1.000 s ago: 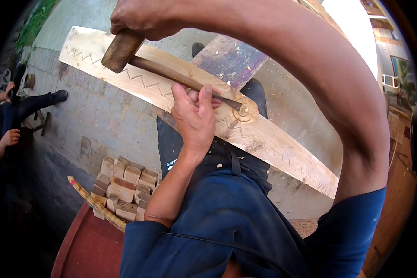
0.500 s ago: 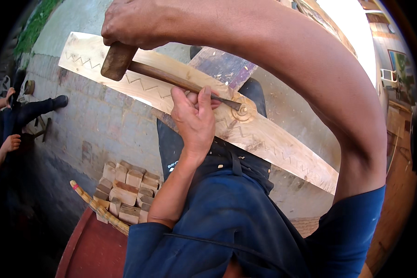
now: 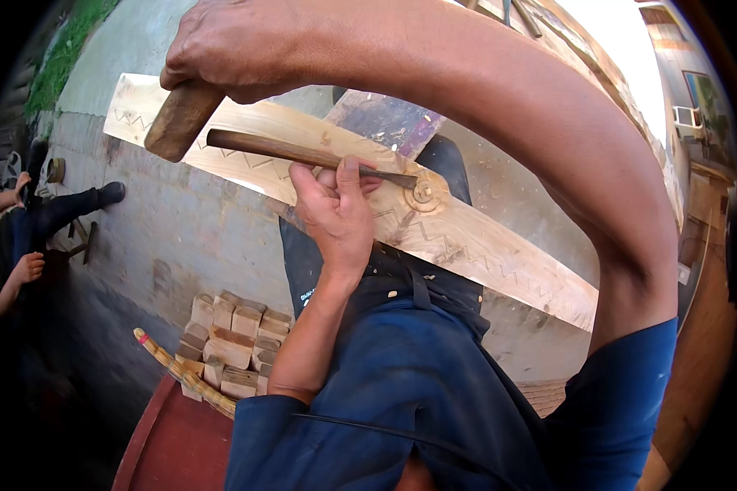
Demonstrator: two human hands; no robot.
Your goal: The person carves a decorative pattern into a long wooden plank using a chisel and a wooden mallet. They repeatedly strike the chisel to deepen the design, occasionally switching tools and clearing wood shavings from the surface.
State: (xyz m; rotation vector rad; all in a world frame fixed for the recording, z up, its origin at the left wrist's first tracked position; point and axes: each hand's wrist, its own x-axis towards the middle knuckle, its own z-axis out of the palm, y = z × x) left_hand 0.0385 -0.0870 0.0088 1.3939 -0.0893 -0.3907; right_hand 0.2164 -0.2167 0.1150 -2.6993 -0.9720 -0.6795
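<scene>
My right hand [image 3: 225,53] grips a wooden mallet [image 3: 180,123] at the upper left, its head just left of and apart from the butt of a chisel [image 3: 262,146]. My left hand [image 3: 334,217] holds that chisel low on its wooden handle. The blade slants down to the right, its tip at a carved round scroll [image 3: 426,196] in a long pale board [image 3: 508,274]. Zigzag grooves run along the board to both sides of the scroll. The board lies across my dark-trousered legs and a paint-stained plank [image 3: 385,114].
A pile of wooden blocks [image 3: 229,352] and a curved woven cane piece [image 3: 180,368] rest by a red round surface [image 3: 172,434] at lower left. Another person [image 3: 24,229] sits at the far left, legs out. Timber [image 3: 577,61] leans at upper right.
My right hand and the mallet have moved left and down, away from the chisel's butt. The chisel and my left hand have shifted slightly left, the handle now lying flatter.
</scene>
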